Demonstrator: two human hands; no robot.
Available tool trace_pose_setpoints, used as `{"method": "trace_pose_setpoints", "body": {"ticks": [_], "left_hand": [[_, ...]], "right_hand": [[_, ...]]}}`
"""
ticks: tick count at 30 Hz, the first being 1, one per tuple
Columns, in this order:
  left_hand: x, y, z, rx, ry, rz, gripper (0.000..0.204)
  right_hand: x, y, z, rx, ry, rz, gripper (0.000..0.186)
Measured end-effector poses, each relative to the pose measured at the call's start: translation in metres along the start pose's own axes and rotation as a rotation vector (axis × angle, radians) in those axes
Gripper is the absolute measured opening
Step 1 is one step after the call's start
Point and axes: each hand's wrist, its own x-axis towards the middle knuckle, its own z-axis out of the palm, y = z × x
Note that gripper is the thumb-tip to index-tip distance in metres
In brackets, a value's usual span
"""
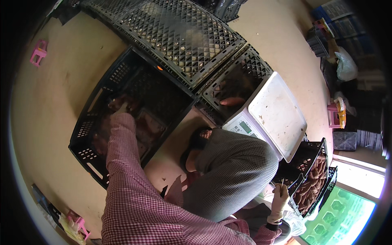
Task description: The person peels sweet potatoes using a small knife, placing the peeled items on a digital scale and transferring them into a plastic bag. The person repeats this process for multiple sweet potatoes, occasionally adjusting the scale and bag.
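My left arm, in a red-and-white checked sleeve, reaches down into a large black plastic crate. Inside it, my left hand is at some dim reddish-brown pieces; shadow and blur hide its fingers. At the lower right, my right hand wears a pale glove and is closed around a thin, pale, pointed tool whose tip sticks up. What kind of tool it is does not show clearly. My bent knee, in grey ribbed cloth, rises between the two arms.
A white weighing scale stands right of my knee. Beside it, a black crate bears an orange-red root. A lattice-topped crate lies beyond. Brown roots fill a crate at right. Pink stools stand on the floor.
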Motion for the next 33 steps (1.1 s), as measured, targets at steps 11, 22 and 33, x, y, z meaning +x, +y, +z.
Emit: {"method": "trace_pose_setpoints", "body": {"ticks": [11, 22, 33], "left_hand": [[-0.022, -0.058, -0.045, -1.027, -0.904, 0.142, 0.051], [-0.340, 0.002, -0.066, -0.563, -2.060, 0.438, 0.083], [-0.377, 0.004, -0.109, -0.273, -1.817, 1.115, 0.097]], "right_hand": [[0.030, -0.066, -0.028, 0.226, 0.058, -0.198, 0.011], [-0.008, -0.254, 0.033, 0.407, -0.470, -0.598, 0.037], [0.008, -0.275, -0.032, 0.073, -0.848, -0.787, 0.023]]}}
